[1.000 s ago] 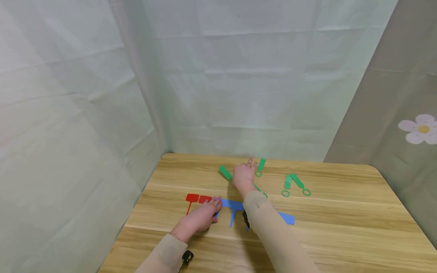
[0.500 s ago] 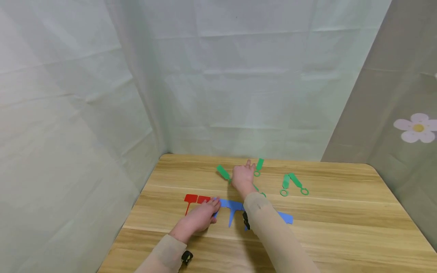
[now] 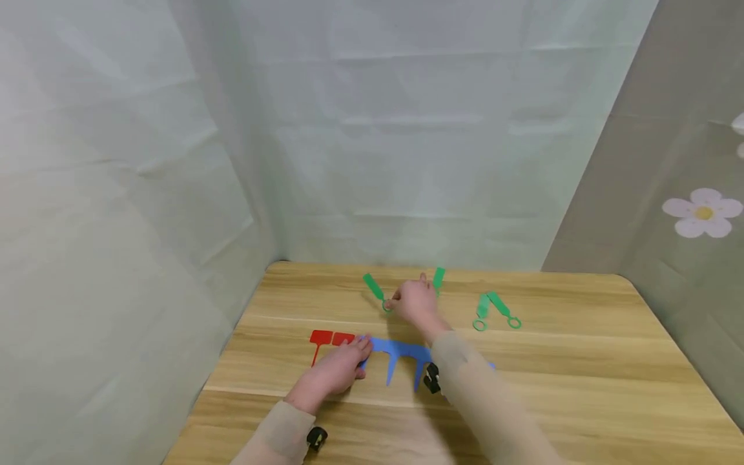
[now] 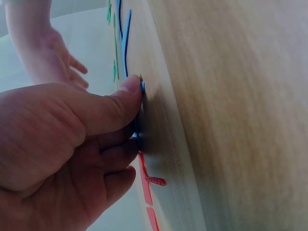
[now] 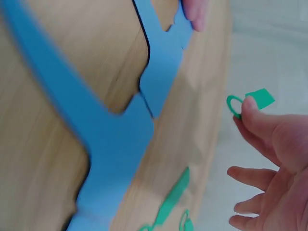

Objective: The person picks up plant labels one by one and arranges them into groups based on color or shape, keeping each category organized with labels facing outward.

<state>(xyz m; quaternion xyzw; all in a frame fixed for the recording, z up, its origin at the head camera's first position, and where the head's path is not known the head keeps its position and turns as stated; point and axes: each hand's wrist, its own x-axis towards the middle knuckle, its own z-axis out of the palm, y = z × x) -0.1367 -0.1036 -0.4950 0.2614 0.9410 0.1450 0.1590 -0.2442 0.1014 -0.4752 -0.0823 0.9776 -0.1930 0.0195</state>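
My right hand [image 3: 415, 302] pinches a green ring tag [image 3: 372, 285] between thumb and finger, just above the table. In the right wrist view the tag's ring [image 5: 232, 105] stands beside the thumb, and the other fingers are spread apart. My left hand [image 3: 340, 368] rests over one end of a row of blue T-shaped plant labels [image 3: 401, 349], with its thumb near a stem end. It partly hides the blue label beneath it. Red T-shaped labels [image 3: 321, 337] lie to its left, in line with the blue row.
Another green tag [image 3: 438, 276] lies behind the right hand. Two more green tags [image 3: 484, 305] lie farther right. The wooden table [image 3: 581, 361] meets a pale cloth backdrop [image 3: 407, 161] at its back edge. My right sleeve [image 3: 488, 394] covers part of the blue row.
My right hand has taken hold of the left green tag and raised it slightly. The right forearm has shifted a little to the right. My left hand stays on the labels.
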